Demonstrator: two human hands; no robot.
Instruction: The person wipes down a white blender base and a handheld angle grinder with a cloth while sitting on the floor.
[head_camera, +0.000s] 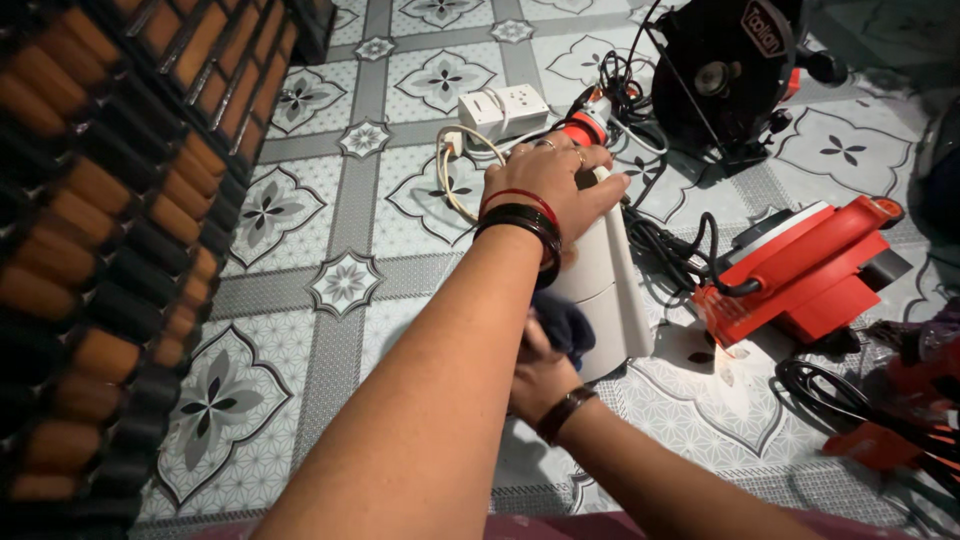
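Patterned tile floor (330, 200), pale with grey bands and dark flower motifs, fills the view; its widest open stretch lies to the left of the arms, bounded at the far left edge by a woven panel (90, 250) of orange and black strips. To the right the floor is crowded: a black round-bodied machine (725, 75) at the top, a red power tool (805, 270) just beside the white object, and further red tools with black cable (860, 410) at the lower right corner. A white socket block (503, 108) with a pale cord lies near the top, beyond the hands.

White tapered object (605, 290) stands tilted on the floor at centre, between the two hands. Left hand (553, 183), wearing dark and red bangles, lies over its upper end, fingers curled down around it in a grip. Right hand (540, 375), with a dark wristband, presses a dark blue cloth (565, 325) against the object's lower side; its fingers are closed on the cloth.
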